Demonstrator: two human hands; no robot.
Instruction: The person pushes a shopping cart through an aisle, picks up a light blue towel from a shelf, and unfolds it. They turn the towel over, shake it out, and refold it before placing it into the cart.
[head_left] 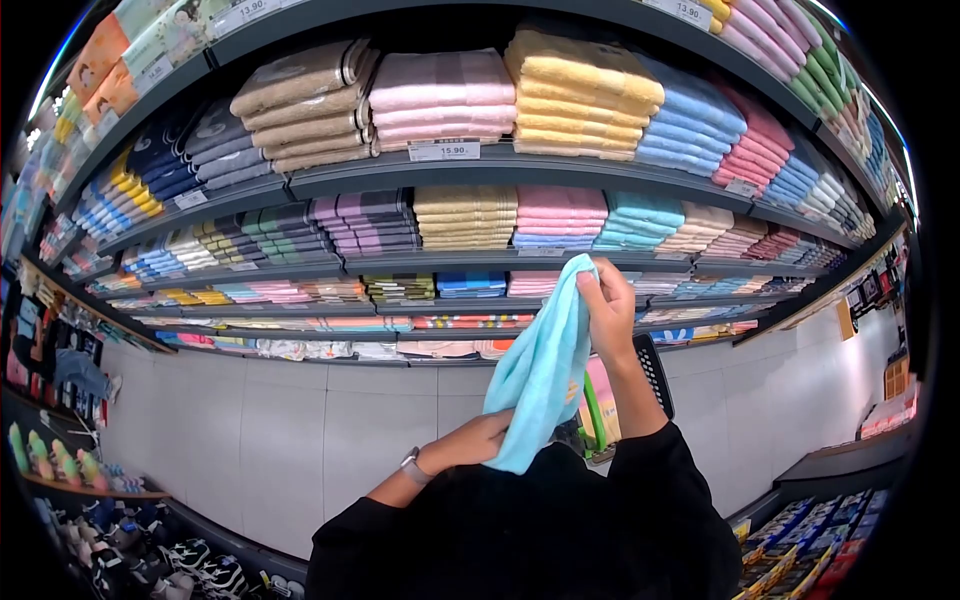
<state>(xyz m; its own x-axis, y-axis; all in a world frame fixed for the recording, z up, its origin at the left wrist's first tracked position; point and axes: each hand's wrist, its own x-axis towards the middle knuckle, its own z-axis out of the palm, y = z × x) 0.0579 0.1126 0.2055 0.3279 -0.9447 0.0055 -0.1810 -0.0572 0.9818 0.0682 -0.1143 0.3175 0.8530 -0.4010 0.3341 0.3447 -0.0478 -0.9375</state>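
Note:
A turquoise towel [545, 355] hangs slantwise between my two hands, in front of the shelves. High on the right, my right hand [609, 305] pinches its top corner. My left hand [478, 438], with a watch at the wrist, is closed on the lower left part of the cloth, and some of its fingers are hidden behind the fabric. A small yellowish mark shows near the towel's right edge. Behind and below the towel, partly covered by it, is a basket [655, 375] with a dark perforated side and a green handle [595, 412].
Shelves [400, 170] curve across the view, stacked with folded towels; among them are yellow towels [580, 90] and pink towels [440, 95]. A price tag [445, 151] sits on one shelf edge. Shoes [200, 565] lie lower left. At far left a person [80, 370] stands on the tiled floor [280, 430].

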